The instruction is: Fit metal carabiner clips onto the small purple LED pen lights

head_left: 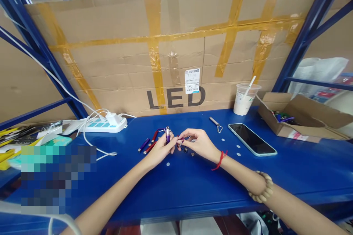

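My left hand [162, 147] is closed around a small shiny purple metal tube [168, 136], like a mini flashlight, which stands upright between its fingers. Fingertips of my right hand [197, 141] pinch a small purple clip [180, 140] right against the left fingertips; where the two hands meet, details are partly hidden. On the table just beyond the left hand lie a purple tube [143, 144] and red tubes [149, 148], partly covered by that hand. Below the right fingers sit small round metal pieces [192, 154]. Farther back, a silver tube [214, 121] with a wire clip lies alone.
On the blue table [165, 191], a phone [252, 139], a drink cup with straw [244, 99] and an open cardboard box [292, 132] stand right. A white power strip [106, 125] with cables lies left, near cluttered packets [55, 140]. A cardboard panel [124, 69] closes the back.
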`<state>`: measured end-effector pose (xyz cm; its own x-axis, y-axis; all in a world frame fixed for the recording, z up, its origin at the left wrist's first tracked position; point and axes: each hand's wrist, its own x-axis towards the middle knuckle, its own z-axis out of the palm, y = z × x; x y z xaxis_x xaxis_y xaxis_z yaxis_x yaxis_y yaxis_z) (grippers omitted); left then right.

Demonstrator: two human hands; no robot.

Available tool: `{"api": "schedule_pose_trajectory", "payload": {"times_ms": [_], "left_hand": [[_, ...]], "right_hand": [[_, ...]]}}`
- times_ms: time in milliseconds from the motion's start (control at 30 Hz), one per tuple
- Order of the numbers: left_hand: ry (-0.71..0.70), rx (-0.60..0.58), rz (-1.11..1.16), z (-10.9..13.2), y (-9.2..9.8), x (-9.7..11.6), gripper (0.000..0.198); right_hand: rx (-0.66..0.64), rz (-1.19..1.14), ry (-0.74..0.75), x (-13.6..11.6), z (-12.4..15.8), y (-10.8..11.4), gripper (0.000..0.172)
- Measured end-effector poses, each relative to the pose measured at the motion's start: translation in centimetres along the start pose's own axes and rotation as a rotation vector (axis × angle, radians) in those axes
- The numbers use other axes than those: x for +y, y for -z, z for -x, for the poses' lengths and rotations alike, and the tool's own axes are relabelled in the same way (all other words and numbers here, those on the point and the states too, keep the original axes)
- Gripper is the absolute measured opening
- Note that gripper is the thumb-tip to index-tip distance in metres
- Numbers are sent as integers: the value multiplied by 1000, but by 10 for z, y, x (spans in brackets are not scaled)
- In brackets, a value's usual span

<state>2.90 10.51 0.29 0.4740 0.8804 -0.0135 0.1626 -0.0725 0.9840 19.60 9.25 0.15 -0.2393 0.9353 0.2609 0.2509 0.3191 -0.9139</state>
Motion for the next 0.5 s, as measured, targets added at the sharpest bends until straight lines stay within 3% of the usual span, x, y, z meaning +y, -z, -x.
{"api": "schedule_pose_trajectory", "payload": {"times_ms": [100, 200, 333, 500], "left_hand": [[5, -42, 86, 0, -1, 1, 37], [-22, 31, 85, 1, 0, 3, 38], [-75, 148, -24, 3, 4, 4, 38], [-98, 140, -56, 2, 5, 1, 37]], "right_hand": [[23, 86, 80, 2, 1, 3, 24], [18, 221, 185, 6, -1, 6, 23], [-65, 476, 371, 10, 0, 8, 37], [-30, 774, 584, 12, 1, 8, 33]]}}
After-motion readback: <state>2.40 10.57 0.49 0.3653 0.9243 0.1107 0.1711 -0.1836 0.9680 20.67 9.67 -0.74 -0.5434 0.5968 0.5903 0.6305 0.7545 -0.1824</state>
